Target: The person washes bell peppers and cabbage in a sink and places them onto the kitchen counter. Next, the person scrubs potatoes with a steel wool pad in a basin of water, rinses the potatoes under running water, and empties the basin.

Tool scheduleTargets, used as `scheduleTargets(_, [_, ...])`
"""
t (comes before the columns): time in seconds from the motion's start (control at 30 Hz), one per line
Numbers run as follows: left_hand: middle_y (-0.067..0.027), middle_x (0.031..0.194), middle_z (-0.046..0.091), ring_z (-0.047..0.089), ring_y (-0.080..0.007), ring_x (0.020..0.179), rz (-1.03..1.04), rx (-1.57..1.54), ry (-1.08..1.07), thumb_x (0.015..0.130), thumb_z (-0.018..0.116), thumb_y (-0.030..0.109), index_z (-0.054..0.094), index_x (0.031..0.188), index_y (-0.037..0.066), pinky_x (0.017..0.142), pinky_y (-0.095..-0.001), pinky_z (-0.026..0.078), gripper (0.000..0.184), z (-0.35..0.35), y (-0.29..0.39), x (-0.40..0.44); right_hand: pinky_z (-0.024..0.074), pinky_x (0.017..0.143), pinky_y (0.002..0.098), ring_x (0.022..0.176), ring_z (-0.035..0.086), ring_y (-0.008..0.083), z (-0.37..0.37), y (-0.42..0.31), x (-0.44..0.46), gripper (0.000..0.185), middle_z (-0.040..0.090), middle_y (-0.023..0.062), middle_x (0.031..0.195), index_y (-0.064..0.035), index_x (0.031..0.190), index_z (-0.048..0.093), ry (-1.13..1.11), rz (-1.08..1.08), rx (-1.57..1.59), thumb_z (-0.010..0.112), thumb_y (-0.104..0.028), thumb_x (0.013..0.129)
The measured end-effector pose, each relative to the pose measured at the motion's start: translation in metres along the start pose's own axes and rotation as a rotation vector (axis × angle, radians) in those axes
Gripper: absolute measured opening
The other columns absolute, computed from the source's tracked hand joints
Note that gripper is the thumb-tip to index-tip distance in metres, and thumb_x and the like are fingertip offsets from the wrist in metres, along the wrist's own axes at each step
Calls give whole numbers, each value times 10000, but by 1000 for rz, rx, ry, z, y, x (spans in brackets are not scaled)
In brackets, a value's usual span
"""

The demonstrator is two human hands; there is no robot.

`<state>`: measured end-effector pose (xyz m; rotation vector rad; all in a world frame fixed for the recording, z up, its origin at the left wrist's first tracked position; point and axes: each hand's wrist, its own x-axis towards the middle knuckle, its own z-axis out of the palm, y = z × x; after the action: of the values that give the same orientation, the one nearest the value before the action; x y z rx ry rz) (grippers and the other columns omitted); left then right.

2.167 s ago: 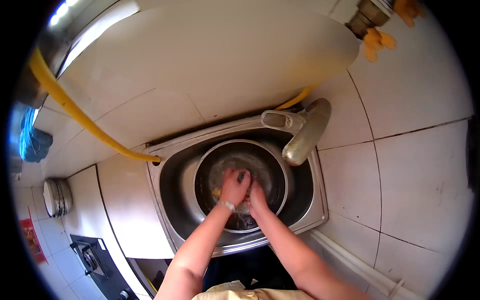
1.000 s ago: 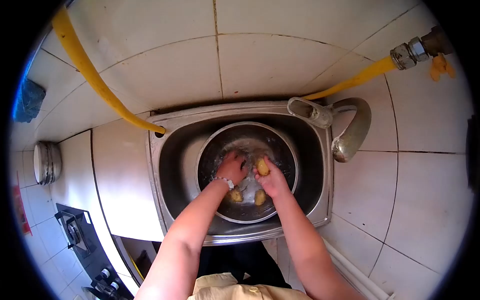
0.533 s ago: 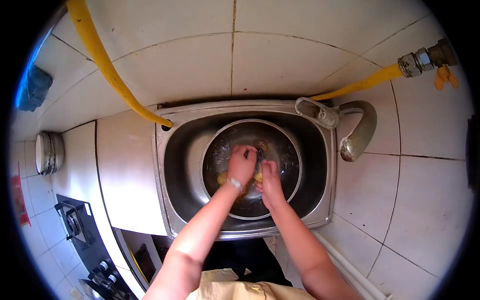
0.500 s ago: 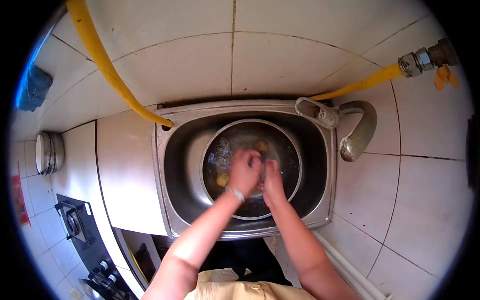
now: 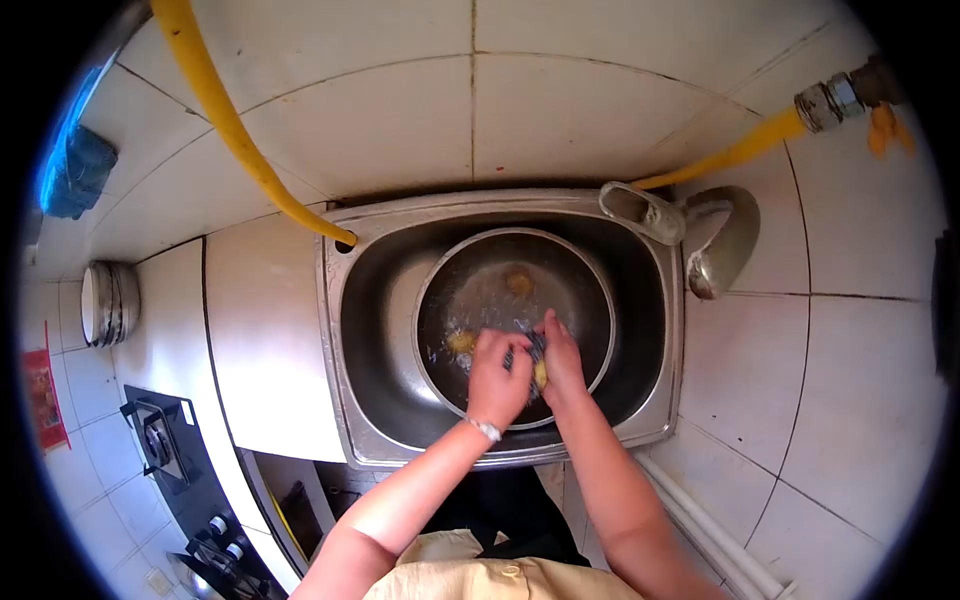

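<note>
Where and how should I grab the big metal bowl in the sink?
Probably by the bowl's rim, at its left and right sides, coming from above with fingers outside. It's round, sits open side up with no visible handle, and the sink leaves a gap on both sides.

Three potatoes (image 5: 519,283), one basin (image 5: 440,385), one sink (image 5: 385,335), one faucet (image 5: 722,245)

left grip (image 5: 500,378): grey scrubber (image 5: 535,350) | right grip (image 5: 563,362): yellow potato (image 5: 541,375) | metal bowl (image 5: 429,372) in sink (image 5: 384,330) | two more potatoes (image 5: 519,282) inside
</note>
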<state>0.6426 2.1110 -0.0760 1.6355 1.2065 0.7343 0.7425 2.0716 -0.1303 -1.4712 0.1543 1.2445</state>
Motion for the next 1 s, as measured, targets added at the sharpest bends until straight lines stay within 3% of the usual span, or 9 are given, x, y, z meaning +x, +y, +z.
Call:
scheduleTargets(0.17, [-175, 900, 588, 564, -334, 896, -204, -219, 182, 815, 550, 100, 645, 858, 29, 829, -398, 439, 126, 23, -21, 51, 456, 823, 382, 931, 545, 244, 16, -10, -1, 370, 572, 85, 1006, -114, 1102, 519, 10, 322, 528, 500, -432, 913])
scheduleTargets(0.3, [-183, 950, 589, 546, -344, 960, -23, 141, 89, 818, 550, 128, 653, 879, 36, 847, -404, 441, 151, 14, -70, 60, 480, 782, 410, 924, 564, 279, -11, 15, 33, 319, 577, 74, 1005, -127, 1095, 515, -268, 405, 600, 566, -359, 881])
scheduleTargets(0.43, [-179, 990, 576, 523, -356, 1010, 58, 564, -316, 808, 561, 150, 660, 927, 49, 868, -410, 443, 184, -4, -97, 41, 492, 759, 387, 881, 593, 266, -6, 22, 42, 282, 593, 93, 972, -81, 1075, 507, -161, 79, 63, 617, -98, 816])
scheduleTargets(0.5, [-175, 1006, 566, 528, -351, 1010, 94, 472, -284, 796, 579, 147, 655, 952, 54, 885, -407, 438, 197, -2, -109, 39, 481, 800, 389, 942, 583, 285, -9, 32, 54, 378, 594, 118, 983, -48, 1116, 480, 5, -463, -982, 649, -50, 778])
scheduleTargets(0.6, [-154, 1011, 568, 539, -321, 1013, 23, 80, -70, 795, 585, 108, 646, 955, 52, 905, -379, 425, 180, -10, -55, 31, 467, 807, 401, 995, 578, 369, 5, 17, 27, 401, 583, 241, 1028, -8, 1087, 453, -57, -555, -1000, 651, -93, 748])
scheduleTargets(0.67, [-167, 1017, 568, 540, -321, 1018, 149, 197, -98, 787, 600, 129, 646, 947, 48, 891, -376, 426, 185, -6, -22, 24, 461, 813, 420, 993, 566, 399, 6, 43, 30, 423, 580, 255, 1015, -10, 1090, 445, -89, -486, -665, 655, -91, 732])
scheduleTargets(0.73, [-171, 1013, 577, 550, -321, 1005, 166, 258, -99, 788, 601, 146, 648, 946, 46, 878, -371, 432, 193, -4, -18, 37, 454, 797, 451, 962, 561, 437, 14, 14, -10, 434, 586, 266, 974, -15, 1103, 428, -43, -645, -920, 633, -63, 724])
scheduleTargets(0.9, [-208, 957, 590, 571, -388, 908, -236, 30, -133, 814, 568, 199, 656, 909, 24, 834, -404, 451, 218, 7, -43, 65, 461, 765, 425, 893, 603, 369, 14, -6, -21, 427, 596, 220, 936, -18, 1064, 452, -11, -590, -962, 666, -53, 696])
scheduleTargets(1.0, [-181, 920, 572, 549, -365, 897, 124, 145, -72, 778, 632, 159, 625, 845, 20, 827, -402, 440, 154, 1, 9, 20, 462, 768, 429, 950, 590, 389, 0, 6, -4, 349, 604, 234, 970, -33, 1050, 472, -134, -545, -579, 632, -97, 747])
